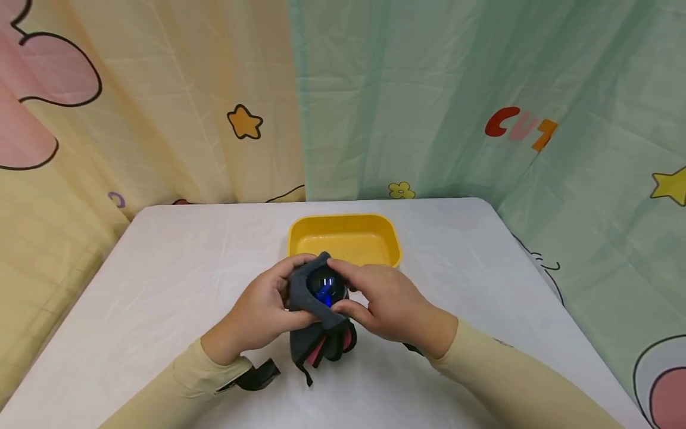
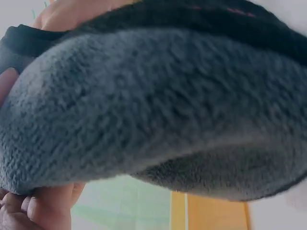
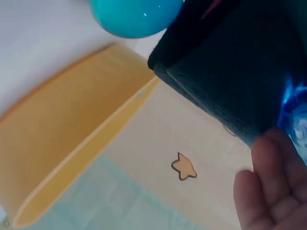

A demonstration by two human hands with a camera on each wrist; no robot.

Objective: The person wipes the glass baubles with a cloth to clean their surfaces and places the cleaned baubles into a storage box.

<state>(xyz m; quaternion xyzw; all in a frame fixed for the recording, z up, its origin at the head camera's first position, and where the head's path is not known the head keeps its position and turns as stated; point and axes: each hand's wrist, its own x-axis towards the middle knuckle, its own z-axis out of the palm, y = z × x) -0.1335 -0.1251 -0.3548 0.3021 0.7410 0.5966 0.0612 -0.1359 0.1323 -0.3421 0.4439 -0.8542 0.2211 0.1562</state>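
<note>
Glossy blue globe (image 1: 327,287) sits in the mouth of a grey fleecy pouch (image 1: 302,298)

At far left hangs a creamy cloth curtain (image 1: 177,89), printed with an orange star. A smooth beige sleeve and a dark strap (image 1: 259,376) lead to the left hand (image 1: 259,304), whose fingers and thumb are curled round the pouch's left side. The pouch is soft and thick-rimmed, its nap plain in the left-wrist view; black-edged pink patches and a thin dangling cord show below. The globe, hard, dark and shiny, lies in its opening, above the white table (image 1: 187,268). Just beyond stands a smooth yellow tray (image 1: 343,218), shallow with rounded corners, its near edge partly hidden. The right hand (image 1: 393,298) curls thumb and forefinger about the globe's right side, forefinger at the pouch's upper rim. A shiny turquoise rounded thing (image 3: 136,17) appears in the right-wrist view; I cannot tell what it belongs to. At right hangs a pale green curtain (image 1: 439,89).
</note>
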